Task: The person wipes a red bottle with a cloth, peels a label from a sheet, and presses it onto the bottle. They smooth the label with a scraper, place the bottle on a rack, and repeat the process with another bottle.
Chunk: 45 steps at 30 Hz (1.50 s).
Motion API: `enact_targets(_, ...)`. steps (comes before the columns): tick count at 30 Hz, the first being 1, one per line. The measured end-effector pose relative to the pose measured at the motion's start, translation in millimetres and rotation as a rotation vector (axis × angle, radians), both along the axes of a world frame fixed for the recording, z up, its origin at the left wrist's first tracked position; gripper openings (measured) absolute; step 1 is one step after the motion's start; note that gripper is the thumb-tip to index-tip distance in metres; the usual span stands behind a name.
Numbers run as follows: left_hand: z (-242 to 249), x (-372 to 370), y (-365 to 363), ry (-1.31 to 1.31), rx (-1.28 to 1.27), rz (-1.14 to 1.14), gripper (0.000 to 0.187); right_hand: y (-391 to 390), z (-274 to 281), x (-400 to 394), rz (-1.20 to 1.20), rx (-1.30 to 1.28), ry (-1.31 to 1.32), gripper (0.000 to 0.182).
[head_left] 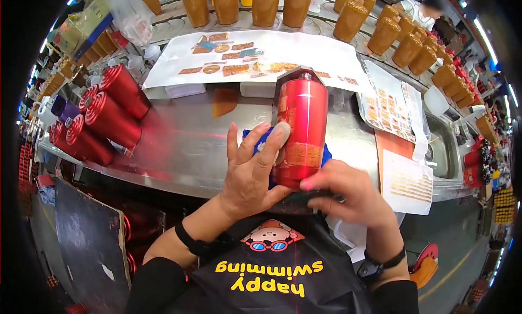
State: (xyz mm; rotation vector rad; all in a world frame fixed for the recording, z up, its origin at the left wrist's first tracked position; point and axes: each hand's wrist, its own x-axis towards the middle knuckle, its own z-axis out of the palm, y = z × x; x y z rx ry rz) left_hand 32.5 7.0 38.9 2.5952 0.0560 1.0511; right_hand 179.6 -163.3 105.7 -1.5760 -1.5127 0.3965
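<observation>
A glossy red bottle (307, 115) lies over a blue cloth (327, 154) at the front of the steel table, its neck pointing away from me. Gold decoration shows on its lower part. My left hand (253, 170) holds the bottle's left side, the thumb underneath and fingertips against the surface. At the bottle's near end is my right hand (348, 192), slightly blurred, with fingers curled; a dark thing shows between them, too unclear to name. A white sheet with gold decals (236, 69) lies beyond the bottle.
Several red bottles (113, 118) stand at the left of the steel table (185, 145). Brown bottles (266, 7) line the conveyor behind. At right are another decal sheet (387, 105), a white strip sheet (408, 181) and a sink (441, 151). A person (421, 12) is at the back right.
</observation>
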Motion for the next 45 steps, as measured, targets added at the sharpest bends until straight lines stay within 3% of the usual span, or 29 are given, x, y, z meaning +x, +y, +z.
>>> enact_targets(2,-7.4,4.4,-3.6,-0.017,-0.084,-0.018,0.100,8.2,-12.9,8.2,-0.228,-0.106,0.362,0.032)
enact_targets(3,-11.5,6.7,-4.5,-0.028,-0.123,-0.026,0.101,17.9,-20.8,10.8,-0.423,0.164,0.205,0.030)
enact_targets(4,-15.4,7.8,-4.2,-0.031,-0.157,-0.017,0.102,18.6,-16.6,19.0,-0.511,0.250,-0.359,0.027)
enact_targets(7,-21.9,4.6,-5.1,-0.017,-0.209,0.004,0.104,5.8,-0.8,-0.4,-0.095,0.069,-0.182,0.023)
enact_targets(10,-14.0,3.5,-4.6,0.004,-0.134,-0.004,0.105,21.4,-16.8,17.9,-0.491,0.110,0.163,0.022)
enact_targets(11,-12.1,2.2,-4.4,0.016,-0.101,-0.002,0.106,21.1,-9.5,22.8,-0.591,0.092,-0.130,0.022)
enact_targets(14,-14.0,1.0,-3.1,0.036,-0.103,0.004,0.104,16.6,0.3,5.9,-0.159,-0.021,0.011,0.021)
enact_targets(16,-14.0,2.6,-7.0,0.010,-0.132,-0.018,0.101,19.9,-17.1,17.3,-0.516,0.046,0.080,0.018)
enact_targets(18,-6.1,2.8,-10.4,-0.050,-0.143,-0.031,0.099,12.8,-15.4,22.3,-0.706,0.101,-0.050,0.019)
enact_targets(19,-4.6,1.8,-9.2,-0.063,-0.084,-0.076,0.093,10.2,-18.8,9.8,-0.551,0.125,0.429,0.020)
enact_targets(20,1.4,2.3,-8.9,-0.050,-0.005,-0.122,0.085,7.7,-17.8,1.3,-0.458,0.065,0.446,0.020)
enact_targets(22,-0.7,10.0,-11.1,-0.053,0.078,-0.052,0.080,10.3,-37.8,0.9,-0.531,0.048,0.431,0.020)
enact_targets(26,-7.0,7.9,-9.7,-0.070,0.084,0.001,0.077,9.1,-65.1,18.5,-0.564,0.127,0.718,0.018)
enact_targets(27,-8.1,7.3,-10.6,-0.071,0.072,0.015,0.077,8.0,-66.5,20.1,-0.624,0.150,0.688,0.016)
enact_targets(30,-9.7,7.1,-11.3,-0.079,0.045,0.026,0.077,1.1,-69.0,15.2,-0.654,0.274,0.035,0.022)
enact_targets(31,-9.4,6.2,-10.1,-0.081,0.040,0.029,0.076,-0.8,-60.6,10.0,-0.510,0.339,-0.262,0.034)
enact_targets(32,-9.2,5.4,-9.5,-0.086,0.034,0.025,0.076,-6.4,-51.7,-0.3,-0.412,0.299,-0.285,0.038)
enact_targets(34,-9.1,4.6,-9.1,-0.098,0.018,0.016,0.076,-14.8,-33.2,-0.7,-0.139,0.214,-0.175,0.040)
enact_targets(35,-10.6,4.7,-8.9,-0.108,0.030,0.011,0.075,-17.3,-23.4,4.8,-0.040,0.130,-0.041,0.031)
enact_targets(38,-12.8,4.8,-8.7,-0.129,0.066,0.006,0.070,-8.1,-35.3,18.4,-0.284,-0.060,0.323,0.020)
enact_targets(39,-12.2,3.3,-10.0,-0.129,0.076,0.017,0.067,-0.3,-49.8,19.8,-0.400,0.104,0.525,0.016)
enact_targets(40,-11.4,2.4,-10.1,-0.131,0.089,0.034,0.065,-1.4,-44.8,17.0,-0.512,0.096,0.531,0.017)
enact_targets(45,-16.5,-3.2,-17.2,-0.131,0.181,0.046,0.041,-3.8,-59.3,9.4,-0.443,0.189,0.601,0.017)
